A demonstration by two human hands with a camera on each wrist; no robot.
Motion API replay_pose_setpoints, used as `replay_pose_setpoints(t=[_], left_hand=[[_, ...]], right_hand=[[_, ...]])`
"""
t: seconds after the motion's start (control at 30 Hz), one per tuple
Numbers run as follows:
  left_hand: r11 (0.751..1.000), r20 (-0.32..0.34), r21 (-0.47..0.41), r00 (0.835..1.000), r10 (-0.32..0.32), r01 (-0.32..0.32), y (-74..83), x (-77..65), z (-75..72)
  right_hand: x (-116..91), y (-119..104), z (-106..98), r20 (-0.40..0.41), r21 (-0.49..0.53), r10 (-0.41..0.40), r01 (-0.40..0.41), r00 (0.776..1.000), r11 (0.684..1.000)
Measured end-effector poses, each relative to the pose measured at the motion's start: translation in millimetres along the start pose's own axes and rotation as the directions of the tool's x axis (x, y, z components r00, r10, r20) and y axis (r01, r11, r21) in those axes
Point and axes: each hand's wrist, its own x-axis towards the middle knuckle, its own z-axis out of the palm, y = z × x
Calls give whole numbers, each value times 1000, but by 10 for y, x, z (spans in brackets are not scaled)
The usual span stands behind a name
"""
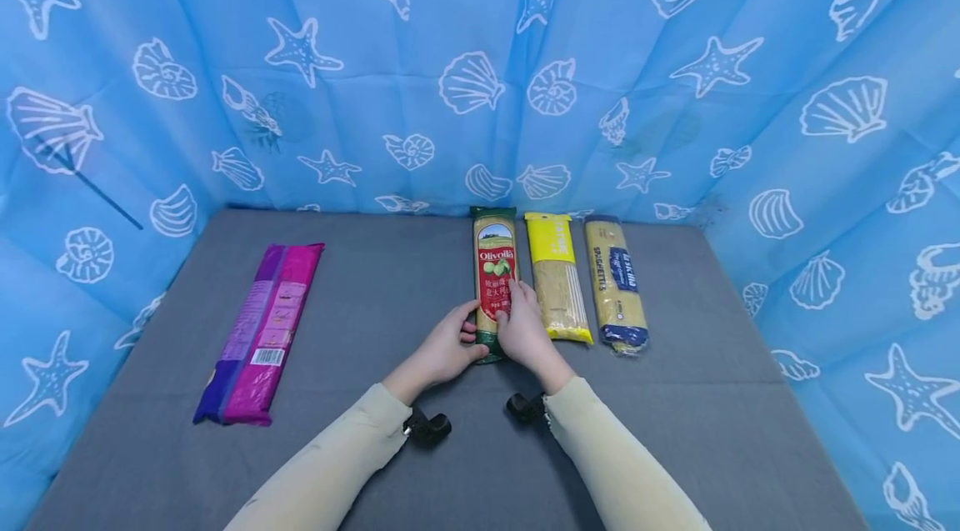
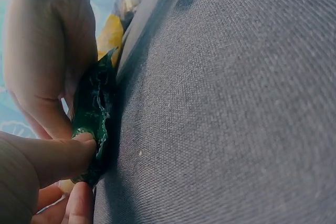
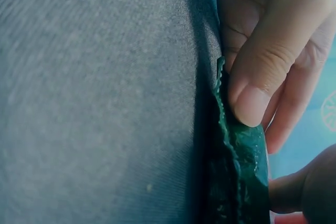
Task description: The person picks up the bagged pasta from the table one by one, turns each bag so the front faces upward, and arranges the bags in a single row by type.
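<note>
A pack of Olivoila spaghetti [image 1: 496,252], with a red label and green ends, lies lengthwise on the grey table. My left hand [image 1: 442,343] grips its near left edge, with the thumb on top of the green end [image 2: 94,103]. On the pack's right side my right hand [image 1: 525,331] holds the lower part, its thumb over the red label. In the right wrist view the left thumb [image 3: 254,100] presses the green wrapper, while only part of the right hand [image 3: 310,187] shows. The fingertips at the pack's sides are partly hidden.
Right of the held pack lie a yellow pasta pack [image 1: 558,281] and a blue-ended spaghetti pack [image 1: 615,285], roughly parallel. A pink and purple pack [image 1: 262,335] lies tilted at the left. A blue shell-print curtain [image 1: 420,89] borders the grey table [image 1: 375,281] behind and at the sides.
</note>
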Motion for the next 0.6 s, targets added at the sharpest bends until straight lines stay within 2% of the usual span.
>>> replay_pose_setpoints(t=[0.2,0.33,0.47,0.6], left_hand=[[1000,15,11,1000,10,-10,14,-21,-17],[999,25,-35,999,29,-28,17,-51,-72],[995,0,-65,997,71,-71,15,-90,-208],[994,-67,-24,992,109,-111,4,-158,-434]], right_hand=[[-12,-2,-17,-4,1,10,-9,1000,1000],[-35,-26,-20,-30,25,21,-20,999,999],[-77,-99,-24,-105,51,-53,58,993,997],[-142,-252,-15,-174,103,-149,169,973,980]])
